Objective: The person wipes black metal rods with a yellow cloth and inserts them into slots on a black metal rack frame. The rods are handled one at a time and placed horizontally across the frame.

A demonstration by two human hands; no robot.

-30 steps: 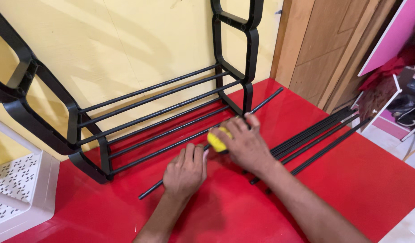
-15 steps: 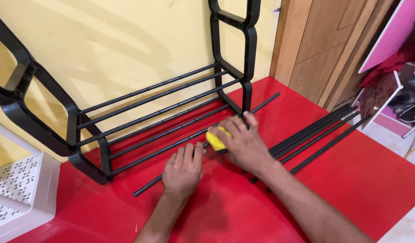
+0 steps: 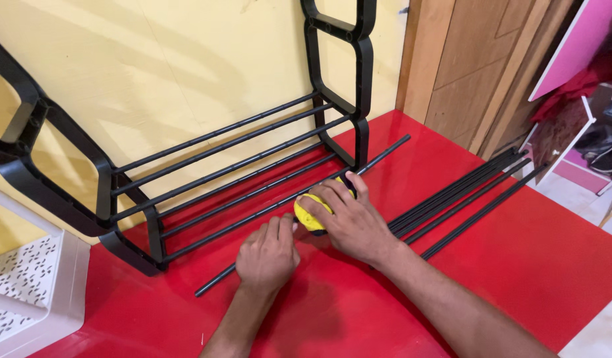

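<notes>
At the centre of the frame, the right hand (image 3: 351, 222) presses a round yellow tape measure with a black edge (image 3: 311, 213) onto a long thin black metal rod (image 3: 379, 156) lying diagonally on the glossy red table (image 3: 518, 265), its grip curled over the case. Just left, the left hand (image 3: 267, 257) lies knuckles up on the same rod; I cannot tell its grip. Behind stands a black plastic-framed rack with four metal rails (image 3: 226, 172); a bundle of loose black rods (image 3: 465, 192) lies to the right.

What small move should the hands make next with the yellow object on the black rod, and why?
Probably slide the yellow object along the black rod. The right hand covers it where it sits on the rod, and the left hand presses the rod against the red surface.
</notes>
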